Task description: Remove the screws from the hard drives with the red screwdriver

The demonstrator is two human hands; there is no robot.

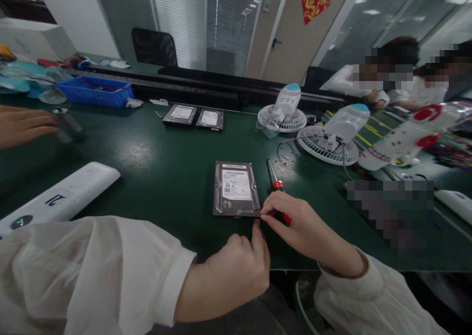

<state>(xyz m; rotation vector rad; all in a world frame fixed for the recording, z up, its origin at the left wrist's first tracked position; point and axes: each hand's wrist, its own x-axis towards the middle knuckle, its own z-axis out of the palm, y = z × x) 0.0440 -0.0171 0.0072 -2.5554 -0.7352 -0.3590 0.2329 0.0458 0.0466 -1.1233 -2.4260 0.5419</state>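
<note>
A hard disk drive [236,187] lies label up on the green table. At its near right corner, my right hand [300,224] pinches thumb and index finger together; anything between them is too small to make out. My left hand [239,261] is just below, index finger stretched to the same corner and other fingers curled. Its thumb is hidden, as is anything it holds. A screwdriver [272,170] with a red and black handle lies right of the drive, partly under my right hand. Small screws [286,158] are scattered beyond it.
Two more hard drives [180,115] lie farther back, near a blue bin [98,90]. White fans [328,143] stand right. A white device [62,195] marked 21 lies left. Another person's hand [27,126] is beside a blurred cylinder [68,121]. Other people sit at the right.
</note>
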